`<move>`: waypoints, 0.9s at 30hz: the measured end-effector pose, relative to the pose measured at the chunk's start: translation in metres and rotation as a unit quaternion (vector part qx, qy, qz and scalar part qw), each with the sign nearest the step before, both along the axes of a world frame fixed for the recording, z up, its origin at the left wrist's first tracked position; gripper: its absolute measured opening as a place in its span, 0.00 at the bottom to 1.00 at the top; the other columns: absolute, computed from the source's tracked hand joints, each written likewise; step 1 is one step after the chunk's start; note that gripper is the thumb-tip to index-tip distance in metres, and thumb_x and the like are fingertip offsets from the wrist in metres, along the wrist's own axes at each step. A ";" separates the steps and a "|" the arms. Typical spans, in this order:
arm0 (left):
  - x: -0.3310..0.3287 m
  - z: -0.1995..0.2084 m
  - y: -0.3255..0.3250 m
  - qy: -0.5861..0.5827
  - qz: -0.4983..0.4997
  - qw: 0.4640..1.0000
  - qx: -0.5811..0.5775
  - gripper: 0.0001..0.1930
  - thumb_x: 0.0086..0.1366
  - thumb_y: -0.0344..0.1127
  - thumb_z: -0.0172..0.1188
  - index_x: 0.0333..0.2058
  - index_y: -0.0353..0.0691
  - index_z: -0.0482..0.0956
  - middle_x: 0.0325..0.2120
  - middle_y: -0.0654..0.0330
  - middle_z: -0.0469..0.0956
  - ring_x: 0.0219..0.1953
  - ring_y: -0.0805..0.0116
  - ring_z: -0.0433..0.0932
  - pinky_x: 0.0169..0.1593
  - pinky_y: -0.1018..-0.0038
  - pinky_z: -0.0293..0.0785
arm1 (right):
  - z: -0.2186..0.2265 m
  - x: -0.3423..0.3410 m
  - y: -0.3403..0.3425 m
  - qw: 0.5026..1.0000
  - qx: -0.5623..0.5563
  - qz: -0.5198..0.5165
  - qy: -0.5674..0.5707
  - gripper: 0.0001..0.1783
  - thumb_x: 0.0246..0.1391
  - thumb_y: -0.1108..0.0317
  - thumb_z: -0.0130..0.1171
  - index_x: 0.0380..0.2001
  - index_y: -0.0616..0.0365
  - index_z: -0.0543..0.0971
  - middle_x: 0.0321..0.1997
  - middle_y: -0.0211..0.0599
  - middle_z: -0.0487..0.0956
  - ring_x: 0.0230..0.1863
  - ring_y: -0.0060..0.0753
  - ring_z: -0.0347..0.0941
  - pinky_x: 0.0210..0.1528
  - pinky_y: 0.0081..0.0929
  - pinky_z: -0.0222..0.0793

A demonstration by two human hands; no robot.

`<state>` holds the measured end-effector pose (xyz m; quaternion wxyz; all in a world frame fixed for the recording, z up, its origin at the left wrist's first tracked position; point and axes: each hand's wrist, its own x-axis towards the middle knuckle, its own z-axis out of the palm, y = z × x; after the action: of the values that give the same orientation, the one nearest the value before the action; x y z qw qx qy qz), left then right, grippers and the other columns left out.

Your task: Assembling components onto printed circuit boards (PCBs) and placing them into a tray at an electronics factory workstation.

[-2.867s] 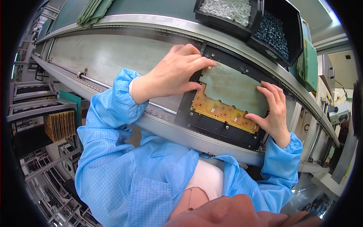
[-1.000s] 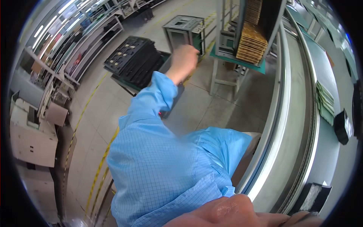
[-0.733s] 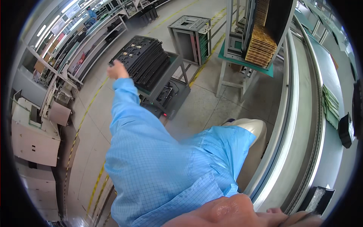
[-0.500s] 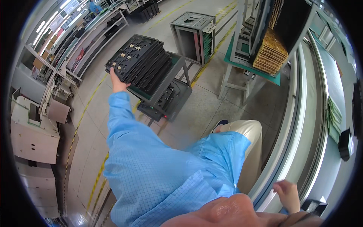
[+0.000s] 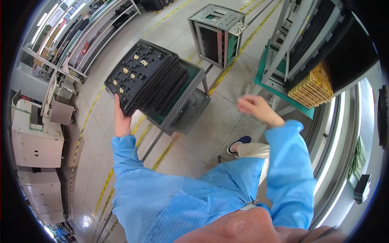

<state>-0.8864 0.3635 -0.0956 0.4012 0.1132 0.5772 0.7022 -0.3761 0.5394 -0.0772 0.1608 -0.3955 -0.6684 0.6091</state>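
A stack of black trays (image 5: 162,83) leans on a grey cart (image 5: 190,115) with a green top. The outermost tray (image 5: 135,73) has small pale pieces on its face. My left hand (image 5: 122,119) grips this tray's lower near corner, one finger lying along its face and the rest behind the edge. My right hand (image 5: 257,108) is in the air between the cart and the rack of yellow boards, touching nothing. Its fingers are curled in, slightly blurred, with nothing visible in them.
A metal magazine rack (image 5: 216,38) stands on the floor beyond the cart. At right, yellow boards (image 5: 314,87) stand on a green-topped table (image 5: 263,81) beside a tall frame. A conveyor line (image 5: 344,133) runs along my right. White machines (image 5: 36,137) and a long bench (image 5: 103,36) line the left.
My right hand has come up from beside the conveyor to the space between cart and table. The outer tray, in my left hand, appears larger and closer as the view shifted.
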 end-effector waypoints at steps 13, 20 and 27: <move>0.010 -0.001 -0.002 0.005 0.070 0.997 0.039 0.28 0.68 0.64 0.50 0.56 0.52 0.75 0.51 0.62 0.80 0.47 0.61 0.80 0.47 0.60 0.75 | -0.053 -0.215 0.081 0.986 -0.045 0.017 0.157 0.39 0.68 0.39 0.42 0.65 0.64 0.66 0.68 0.41 0.68 0.69 0.33 0.61 0.70 0.31 0.53; 0.025 0.008 -0.004 -0.011 0.093 0.993 0.074 0.28 0.70 0.59 0.51 0.58 0.45 0.73 0.54 0.59 0.78 0.52 0.61 0.78 0.53 0.61 0.74 | -0.050 -0.261 0.088 0.980 0.018 -0.027 0.195 0.39 0.68 0.38 0.40 0.61 0.65 0.70 0.63 0.51 0.73 0.67 0.45 0.65 0.68 0.34 0.56; 0.030 0.013 -0.017 -0.001 0.101 0.992 0.071 0.27 0.70 0.56 0.53 0.58 0.44 0.73 0.54 0.57 0.78 0.53 0.58 0.79 0.56 0.58 0.75 | -0.032 -0.253 0.076 0.993 0.039 0.003 0.110 0.40 0.66 0.38 0.42 0.61 0.66 0.70 0.65 0.52 0.71 0.69 0.44 0.63 0.69 0.35 0.54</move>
<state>-0.8565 0.3467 -0.0823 0.3202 0.0820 0.5341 0.7781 -0.6293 0.6153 -0.1094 0.2473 -0.3176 -0.6709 0.6228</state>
